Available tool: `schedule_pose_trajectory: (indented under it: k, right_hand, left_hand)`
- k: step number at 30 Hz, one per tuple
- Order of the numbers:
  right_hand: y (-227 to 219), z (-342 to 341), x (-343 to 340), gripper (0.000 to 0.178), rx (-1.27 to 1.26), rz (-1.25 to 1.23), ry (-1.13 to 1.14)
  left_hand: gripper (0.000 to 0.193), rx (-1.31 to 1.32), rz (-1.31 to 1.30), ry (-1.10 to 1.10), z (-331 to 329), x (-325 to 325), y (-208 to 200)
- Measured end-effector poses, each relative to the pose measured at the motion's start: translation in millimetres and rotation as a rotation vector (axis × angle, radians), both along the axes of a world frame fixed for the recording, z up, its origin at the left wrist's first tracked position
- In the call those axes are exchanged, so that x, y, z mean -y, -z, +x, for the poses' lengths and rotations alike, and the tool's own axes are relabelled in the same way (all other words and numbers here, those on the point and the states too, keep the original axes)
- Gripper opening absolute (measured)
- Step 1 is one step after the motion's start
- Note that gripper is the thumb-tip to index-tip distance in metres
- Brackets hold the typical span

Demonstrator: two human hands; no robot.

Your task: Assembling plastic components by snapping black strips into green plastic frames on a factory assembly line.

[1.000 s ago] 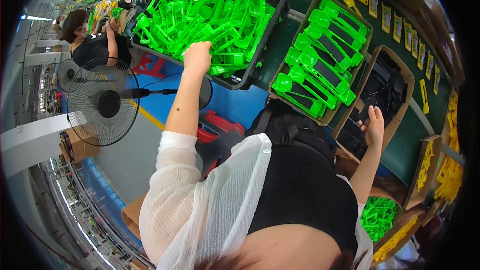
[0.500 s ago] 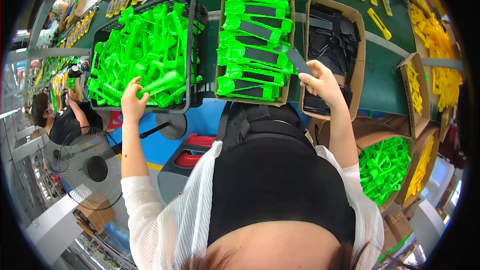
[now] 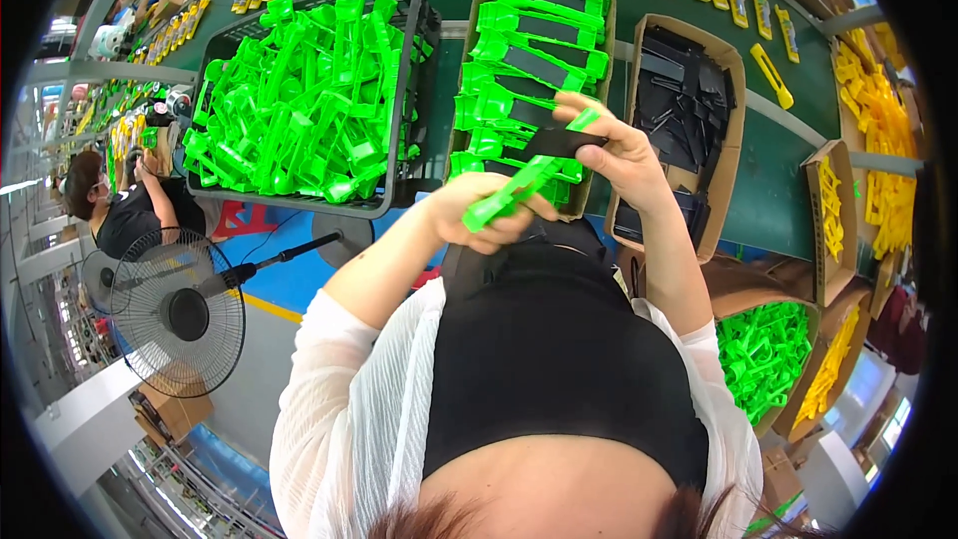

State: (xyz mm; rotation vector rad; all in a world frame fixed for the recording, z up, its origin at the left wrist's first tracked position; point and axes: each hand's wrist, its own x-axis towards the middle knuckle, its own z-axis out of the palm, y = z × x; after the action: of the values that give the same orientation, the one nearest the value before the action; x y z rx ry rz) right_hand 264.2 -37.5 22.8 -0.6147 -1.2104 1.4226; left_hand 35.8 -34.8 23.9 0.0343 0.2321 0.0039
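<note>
Gripped 1 green part [image 3: 536, 174] in the left hand [image 3: 479, 205], with fingers curled about its lower end. Pinched 1 black strip [image 3: 561, 144] in the right hand [image 3: 627, 165], near the right end of the strip. Held both pieces over the near portion of the middle carton [image 3: 612, 30], on the desk [image 3: 783, 140]. Sloped the long axis of the green part from lower left, at the left hand, to upper right, beside the fingers of the right hand. Laid the strip across the upper half of the green part as seen from above, nearly level from left to right, thus at an angle to that axis rather than in line with it. Positioned the right hand nearer to this crossing, with the black crate [image 3: 409, 70] beyond the left hand and the right carton [image 3: 731, 145] beyond the right hand. Could not confirm contact or seating between strip and green part. Found slight blur at the left fingers, the underside of the green part hidden, and some contents of the middle carton covered by hands and held pieces.
</note>
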Motion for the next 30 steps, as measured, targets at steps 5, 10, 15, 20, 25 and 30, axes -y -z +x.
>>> schedule_pose_trajectory:
  k: [5, 10, 15, 20, 25, 30]
  right_hand:
    - [-5.0, 7.6, -0.6, 0.016, 0.338, -0.481, 0.277]
    - [-3.8, 12.5, -2.8, 0.017, 0.405, -0.21, 0.479]
    - [-46.3, 23.7, 14.5, 0.02, 0.58, -0.42, 0.268]
    - [-57.1, 8.9, 24.0, 0.019, 0.653, -0.447, 0.042]
    - [-47.7, -3.8, 26.6, 0.025, 0.691, -0.536, 0.026]
    - [-39.0, -7.6, 27.8, 0.02, 0.636, -0.566, -0.008]
  left_hand:
    - [0.045, -0.365, 0.367, -0.509, 12.1, -6.6, -33.0]
    - [0.02, -0.728, 0.932, -0.632, 9.6, -10.6, -34.8]
    - [0.026, -0.815, 1.013, -0.55, -9.4, -13.2, -18.2]
    - [0.02, -0.884, 1.085, -0.451, -12.4, -19.1, -13.4]
    - [0.017, -0.872, 1.144, -0.289, -18.6, -22.2, -10.3]
    - [0.016, -0.773, 0.897, -0.304, -11.7, -16.3, -26.7]
